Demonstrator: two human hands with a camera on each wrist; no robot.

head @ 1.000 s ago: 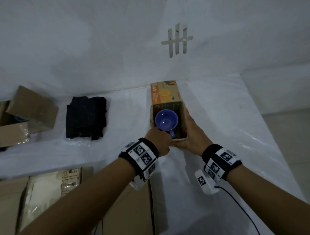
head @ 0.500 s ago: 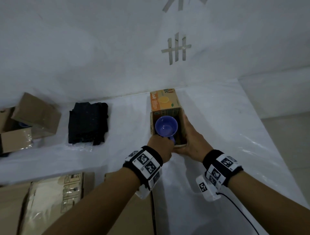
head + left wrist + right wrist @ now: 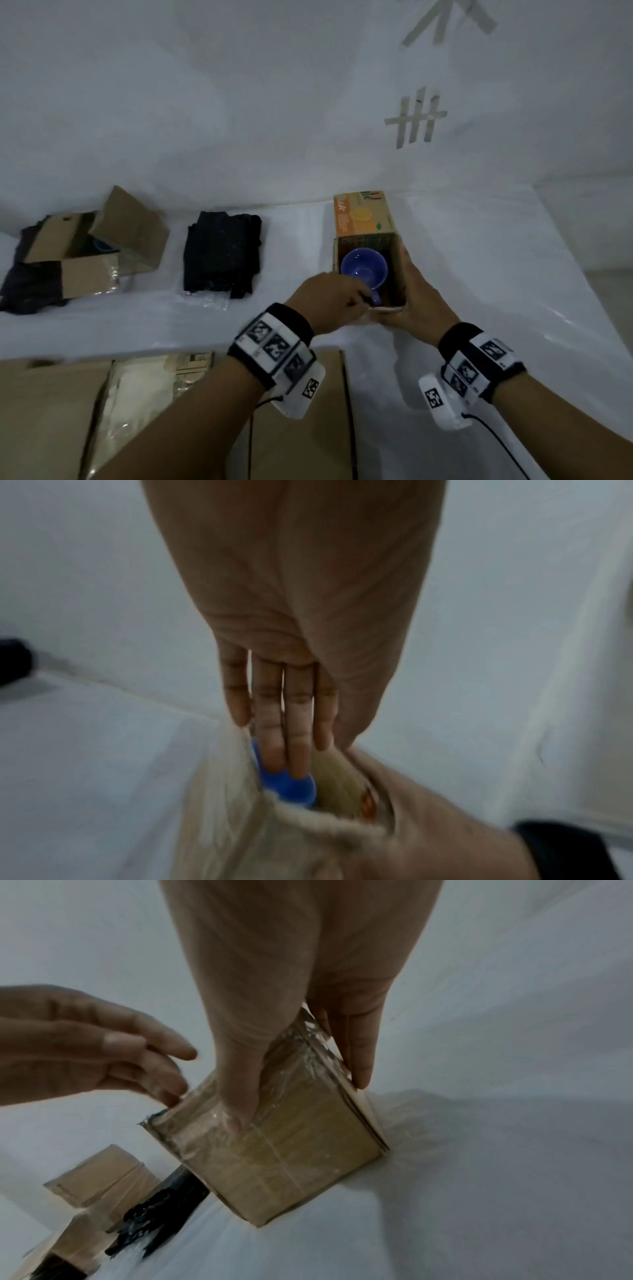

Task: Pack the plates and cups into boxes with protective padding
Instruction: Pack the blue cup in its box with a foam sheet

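Observation:
A blue cup (image 3: pixel 363 270) sits upright inside a small open cardboard box (image 3: pixel 396 270) with an orange printed flap, on the white-covered table (image 3: pixel 496 281). My left hand (image 3: pixel 364 298) is at the box's near left corner. Its straight fingers (image 3: pixel 298 750) reach in and touch the cup's handle (image 3: pixel 291 785). My right hand (image 3: pixel 406 294) grips the box at its near right corner. The thumb (image 3: pixel 240 1104) lies on the taped near face of the box (image 3: pixel 301 1164) and the fingers (image 3: pixel 359 1056) on the right side.
A folded black cloth (image 3: pixel 221 253) lies left of the box on clear plastic wrap (image 3: pixel 209 301). Further left stands an open cardboard box (image 3: pixel 130 236) with dark cloth in it. Large flat cartons (image 3: pixel 51 411) line the near edge. The table ends at the right.
My left hand has loosened from a curled hold at the cup handle to straighter fingers. The right hand keeps its hold on the box. The head view has tilted up.

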